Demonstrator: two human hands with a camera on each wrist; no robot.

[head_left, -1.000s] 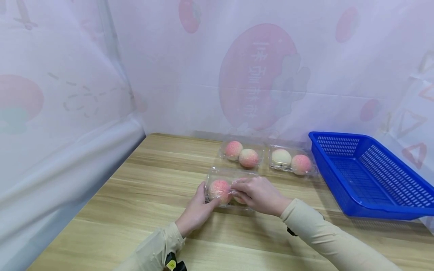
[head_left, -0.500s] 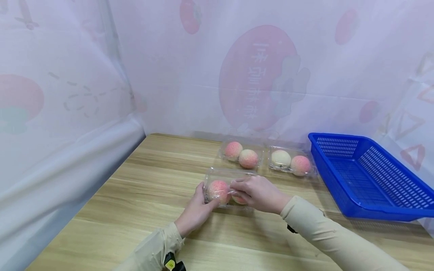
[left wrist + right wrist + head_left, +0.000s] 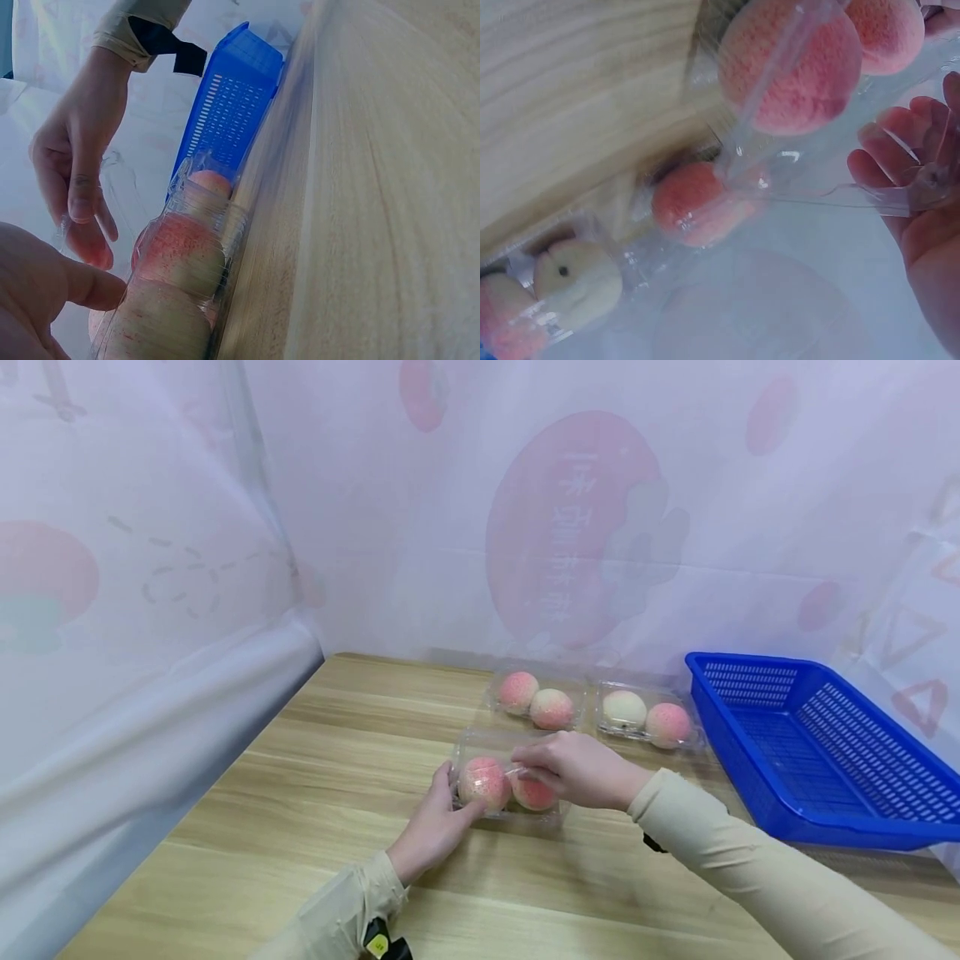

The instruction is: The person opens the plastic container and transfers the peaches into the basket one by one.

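Note:
A clear plastic clamshell box (image 3: 501,742) holds two pink-and-cream peaches, the left one (image 3: 483,783) and the right one (image 3: 534,794). My left hand (image 3: 435,828) grips the box at its left end, thumb along the near side. Over the right half, my right hand (image 3: 576,770) pinches the edge of the box's lid (image 3: 832,196) between thumb and fingers. In the right wrist view the lid's edge stands raised, apart from the peaches. From the left wrist, the left thumb (image 3: 94,286) lies against the box's side, and the right hand (image 3: 79,150) is beyond it.
Behind stand two more clear boxes, each with two peaches: one at the back middle (image 3: 573,681), one to its right (image 3: 609,687). A blue perforated basket (image 3: 738,770) sits at the right of the wooden table (image 3: 300,777). Printed white sheeting (image 3: 390,577) encloses the back and sides.
My right hand has risen a little and shifted slightly right, lifting the lid's edge with it. More of the right peach shows now. My left hand and the box have hardly moved.

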